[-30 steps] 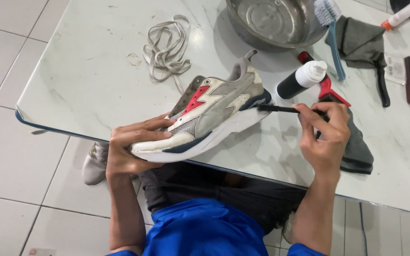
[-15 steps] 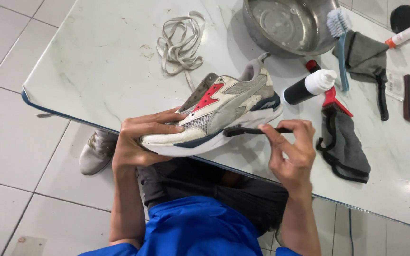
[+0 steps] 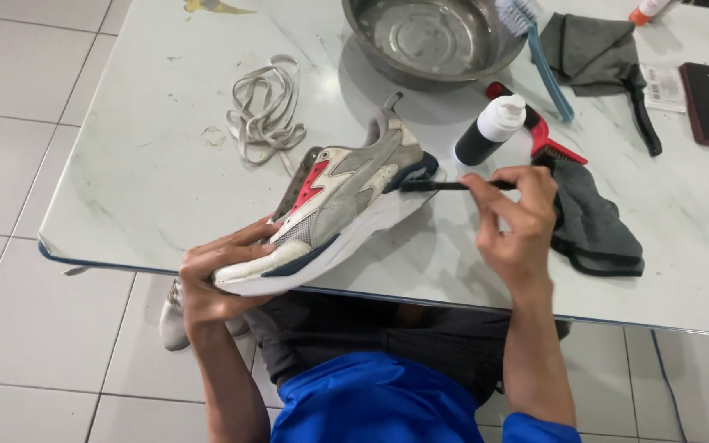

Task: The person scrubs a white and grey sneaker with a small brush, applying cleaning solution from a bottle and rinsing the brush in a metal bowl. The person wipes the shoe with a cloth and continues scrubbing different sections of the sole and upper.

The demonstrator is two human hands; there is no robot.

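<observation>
Grey sneaker [image 3: 340, 205] gripped by left hand [image 3: 221, 279]; right hand [image 3: 517, 220] pinches black brush [image 3: 445, 185] at heel

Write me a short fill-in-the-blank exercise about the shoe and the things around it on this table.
1. The left hand holds the sneaker by its ____ end.
2. The right hand holds a thin black tool against the sneaker's ____.
3. The loose laces lie on the ____.
4. The round metal ____ stands behind the sneaker.

Missing words: toe; heel; table; bowl
</observation>
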